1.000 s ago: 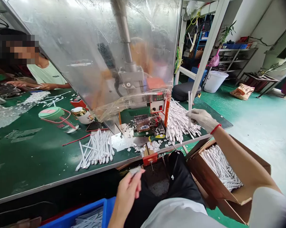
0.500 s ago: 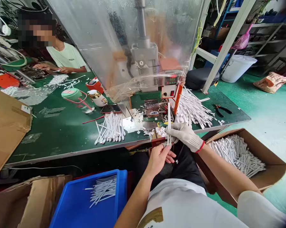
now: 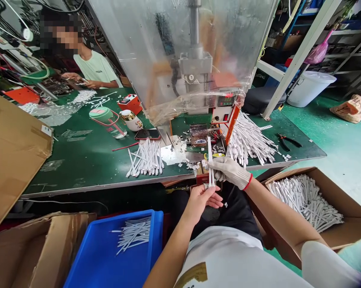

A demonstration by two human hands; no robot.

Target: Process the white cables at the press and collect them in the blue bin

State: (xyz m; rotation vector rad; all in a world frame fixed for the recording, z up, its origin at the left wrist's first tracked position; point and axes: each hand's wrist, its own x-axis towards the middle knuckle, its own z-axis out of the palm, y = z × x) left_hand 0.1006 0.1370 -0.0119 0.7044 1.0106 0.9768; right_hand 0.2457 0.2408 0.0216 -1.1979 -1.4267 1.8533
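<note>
White strips stand upright between my two hands, in front of the press's small metal fixture. My left hand is bare and pinches their lower end between thumb and finger, with the other fingers loosely curled. My right hand, in a pale knitted glove with a red cuff, grips the strips a little higher up. On the table edge to the left lies a bundle of white strips. A larger pile of strips lies right of the press. A scraper blade lies behind the strips.
A clear guard hangs over the press. Pliers, a lidded cup, a mug and a phone lie or stand on the table. Below are a blue bin and a carton of strips. A person sits at back left.
The view has shifted, so the bench appears farther right. The held strips and my hands have moved slightly left relative to the fixture. Both hands keep their grip.
</note>
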